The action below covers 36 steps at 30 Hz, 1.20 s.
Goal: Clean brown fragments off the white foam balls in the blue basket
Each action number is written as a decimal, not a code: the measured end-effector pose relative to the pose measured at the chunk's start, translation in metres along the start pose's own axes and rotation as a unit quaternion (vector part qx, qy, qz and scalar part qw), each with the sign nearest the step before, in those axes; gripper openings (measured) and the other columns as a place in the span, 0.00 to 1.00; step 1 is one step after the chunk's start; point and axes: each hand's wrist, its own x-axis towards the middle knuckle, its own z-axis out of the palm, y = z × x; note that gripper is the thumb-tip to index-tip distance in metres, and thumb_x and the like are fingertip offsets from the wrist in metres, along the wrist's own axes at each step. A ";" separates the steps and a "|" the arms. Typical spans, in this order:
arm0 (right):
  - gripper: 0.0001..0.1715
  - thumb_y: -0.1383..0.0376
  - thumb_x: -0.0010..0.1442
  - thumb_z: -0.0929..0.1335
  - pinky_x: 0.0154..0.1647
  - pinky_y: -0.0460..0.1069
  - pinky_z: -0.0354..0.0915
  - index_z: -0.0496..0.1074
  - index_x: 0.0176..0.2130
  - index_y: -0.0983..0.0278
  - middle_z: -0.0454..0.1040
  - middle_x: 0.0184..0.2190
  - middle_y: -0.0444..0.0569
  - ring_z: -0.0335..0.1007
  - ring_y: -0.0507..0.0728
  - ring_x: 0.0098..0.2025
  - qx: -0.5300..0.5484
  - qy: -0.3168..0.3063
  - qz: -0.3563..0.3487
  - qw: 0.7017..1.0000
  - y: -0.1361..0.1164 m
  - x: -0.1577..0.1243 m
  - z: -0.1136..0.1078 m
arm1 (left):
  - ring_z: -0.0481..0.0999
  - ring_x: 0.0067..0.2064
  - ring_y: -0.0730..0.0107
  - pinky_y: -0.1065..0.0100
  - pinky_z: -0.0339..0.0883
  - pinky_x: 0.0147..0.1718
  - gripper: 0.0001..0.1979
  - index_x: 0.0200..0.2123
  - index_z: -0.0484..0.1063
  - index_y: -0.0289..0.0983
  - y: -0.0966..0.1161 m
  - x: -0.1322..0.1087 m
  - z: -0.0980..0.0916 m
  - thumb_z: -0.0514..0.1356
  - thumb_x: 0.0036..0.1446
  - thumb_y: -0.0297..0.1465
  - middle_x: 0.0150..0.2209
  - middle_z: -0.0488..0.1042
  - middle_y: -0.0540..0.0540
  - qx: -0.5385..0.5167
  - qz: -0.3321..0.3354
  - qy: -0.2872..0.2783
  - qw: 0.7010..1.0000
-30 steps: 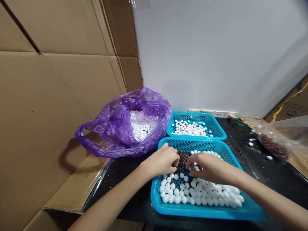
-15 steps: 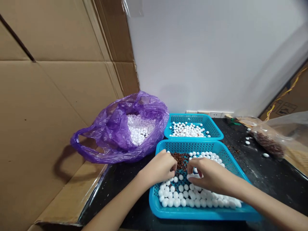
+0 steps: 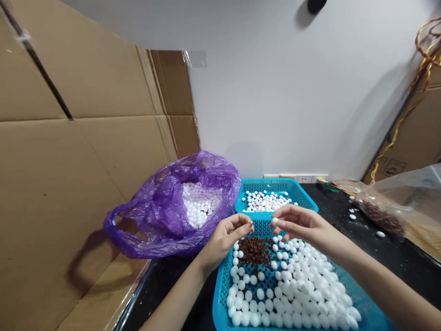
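As right hand pinches white ball, left hand close; basket below

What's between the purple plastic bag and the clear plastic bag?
In the head view, a small turquoise plastic mesh basket holding small white balls, plus a few loose white balls on the black tabletop.

Bright, even indoor light fills the scene, and the white wall looks pale and smooth, with no hot spots. A soft shadow of the purple plastic bag falls toward 7 o'clock on the cardboard. Glare streaks the clear plastic bag at 3 o'clock. The white balls look crisp, while wide-angle distortion bends straight lines near the frame's edges.
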 end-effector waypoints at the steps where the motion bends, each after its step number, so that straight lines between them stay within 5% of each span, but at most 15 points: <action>1: 0.14 0.56 0.55 0.70 0.38 0.48 0.69 0.71 0.38 0.62 0.73 0.37 0.48 0.72 0.55 0.40 0.044 -0.011 0.009 0.999 -0.001 0.005 0.004 | 0.64 0.32 0.75 0.74 0.57 0.34 0.11 0.32 0.69 0.33 0.000 0.000 0.001 0.61 0.55 0.37 0.29 0.66 0.50 -0.058 0.006 0.008 0.998; 4: 0.14 0.58 0.54 0.71 0.43 0.48 0.68 0.72 0.39 0.62 0.74 0.40 0.49 0.72 0.56 0.44 0.153 -0.016 0.030 0.988 0.002 0.012 0.021 | 0.64 0.33 0.75 0.73 0.58 0.36 0.11 0.29 0.68 0.32 -0.001 -0.003 0.005 0.63 0.53 0.35 0.29 0.65 0.49 -0.191 0.009 0.005 0.981; 9: 0.16 0.58 0.53 0.73 0.52 0.53 0.65 0.74 0.40 0.65 0.76 0.40 0.54 0.71 0.60 0.47 0.209 0.019 0.043 0.977 0.014 0.013 0.042 | 0.66 0.35 0.73 0.72 0.60 0.37 0.10 0.31 0.71 0.31 -0.006 -0.008 0.010 0.64 0.53 0.33 0.32 0.67 0.46 -0.262 -0.017 -0.015 0.965; 36: 0.11 0.62 0.51 0.74 0.52 0.50 0.64 0.79 0.37 0.61 0.77 0.40 0.50 0.70 0.58 0.46 0.232 0.105 0.015 0.967 0.021 0.012 0.058 | 0.67 0.35 0.76 0.74 0.60 0.35 0.12 0.34 0.72 0.31 -0.011 -0.009 0.013 0.65 0.51 0.35 0.32 0.69 0.47 -0.225 -0.021 0.020 0.974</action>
